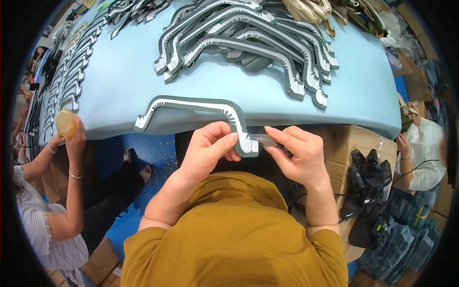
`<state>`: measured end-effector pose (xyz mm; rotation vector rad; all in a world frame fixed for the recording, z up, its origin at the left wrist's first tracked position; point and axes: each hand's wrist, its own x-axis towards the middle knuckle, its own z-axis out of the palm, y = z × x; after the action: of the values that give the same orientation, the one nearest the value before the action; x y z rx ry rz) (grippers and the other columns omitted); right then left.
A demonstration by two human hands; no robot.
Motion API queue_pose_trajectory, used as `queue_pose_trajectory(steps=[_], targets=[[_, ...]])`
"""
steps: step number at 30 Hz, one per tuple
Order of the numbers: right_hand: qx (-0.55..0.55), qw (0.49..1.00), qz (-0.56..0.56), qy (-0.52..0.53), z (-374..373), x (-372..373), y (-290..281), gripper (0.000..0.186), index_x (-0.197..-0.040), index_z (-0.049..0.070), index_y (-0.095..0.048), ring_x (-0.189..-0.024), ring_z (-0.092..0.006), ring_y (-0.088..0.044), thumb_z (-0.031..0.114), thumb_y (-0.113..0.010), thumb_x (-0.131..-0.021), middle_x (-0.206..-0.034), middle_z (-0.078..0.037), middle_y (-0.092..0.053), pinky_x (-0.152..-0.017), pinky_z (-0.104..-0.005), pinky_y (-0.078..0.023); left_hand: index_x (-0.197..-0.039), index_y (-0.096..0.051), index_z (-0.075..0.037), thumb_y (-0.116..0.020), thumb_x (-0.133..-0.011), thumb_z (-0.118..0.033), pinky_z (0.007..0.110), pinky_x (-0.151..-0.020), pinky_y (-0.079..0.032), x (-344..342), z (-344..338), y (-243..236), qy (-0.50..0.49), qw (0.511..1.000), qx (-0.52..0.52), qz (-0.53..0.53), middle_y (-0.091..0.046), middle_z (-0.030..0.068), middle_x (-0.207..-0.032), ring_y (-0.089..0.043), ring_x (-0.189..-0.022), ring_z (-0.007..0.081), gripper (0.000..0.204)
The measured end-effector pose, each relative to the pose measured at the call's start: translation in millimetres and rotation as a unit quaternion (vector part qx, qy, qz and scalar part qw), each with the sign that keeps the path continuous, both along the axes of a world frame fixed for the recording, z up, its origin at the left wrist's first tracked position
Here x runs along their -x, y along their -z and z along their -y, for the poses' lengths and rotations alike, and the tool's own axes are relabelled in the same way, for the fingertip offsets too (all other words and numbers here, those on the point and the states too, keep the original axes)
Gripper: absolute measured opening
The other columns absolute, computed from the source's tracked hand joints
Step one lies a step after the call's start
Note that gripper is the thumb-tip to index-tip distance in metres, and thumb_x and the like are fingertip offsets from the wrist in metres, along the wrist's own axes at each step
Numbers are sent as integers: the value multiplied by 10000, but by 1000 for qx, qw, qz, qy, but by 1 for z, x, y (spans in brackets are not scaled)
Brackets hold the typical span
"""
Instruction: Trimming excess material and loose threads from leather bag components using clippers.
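A bent dark grey strip with a white band along it lies partly on the table's front edge. My left hand pinches it near its right end, which hangs over the edge. In my right hand, between thumb and fingers, is a thin, flat, pale grey pointed piece; its tip meets the strip's end, and I cannot make out its exact kind. Further back, a heap of similar bent grey-and-white strips is piled on the table.
A light blue cloth covers the table. More strips line its left side. Cardboard boxes and black devices with cables stand to my right. One co-worker at left holds a yellowish container; another is at right.
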<state>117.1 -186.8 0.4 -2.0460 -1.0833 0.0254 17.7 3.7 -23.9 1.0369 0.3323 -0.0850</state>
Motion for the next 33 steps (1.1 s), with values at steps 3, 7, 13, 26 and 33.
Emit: queue_pose_trajectory(steps=[3,7,13,26,33], targets=[[-1,1000,5,-7,0,-1,-1,323,-944,73,-651,-492,-176,-515,56,-709,-627,-650,-35,-548,-450,-270,-412,-849,-568,-34,-557,-877,-151,194,-559,-459,1,-1,0,6,1000,7,-2,-605,22,-746,-580,-602,77,121],[8,1000,8,-29,-1,-3,-4,326,-940,76,-651,-499,-178,-518,58,-711,-619,-635,-37,-541,-449,-274,-411,-872,-581,-24,-551,-878,-145,197,-564,-462,0,-1,-1,17,1000,12,2,-604,23,-742,-572,-599,77,124],[8,999,28,-45,-2,-4,-5,306,-913,74,-652,-505,-186,-526,64,-715,-614,-628,-39,-541,-448,-275,-413,-882,-585,-24,-554,-878,-155,199,-556,-462,1,-3,0,26,1000,7,12,-607,22,-729,-575,-600,80,134],[-80,951,-297,13,-11,14,3,259,-963,-4,-546,-635,-60,-457,44,-673,-742,-778,-23,-537,-568,-191,-410,-953,-538,-40,-514,-897,-126,211,-560,-498,2,2,4,2,1000,11,3,-628,57,-821,-634,-638,131,105],[-93,981,170,7,-23,14,31,256,-789,52,-565,-433,-183,-454,-42,-626,-559,-566,-32,-440,-376,-277,-350,-1200,-493,-27,-500,-897,-115,293,-854,-460,4,7,0,-1,999,-20,47,-586,87,-1068,-576,-958,147,315]])
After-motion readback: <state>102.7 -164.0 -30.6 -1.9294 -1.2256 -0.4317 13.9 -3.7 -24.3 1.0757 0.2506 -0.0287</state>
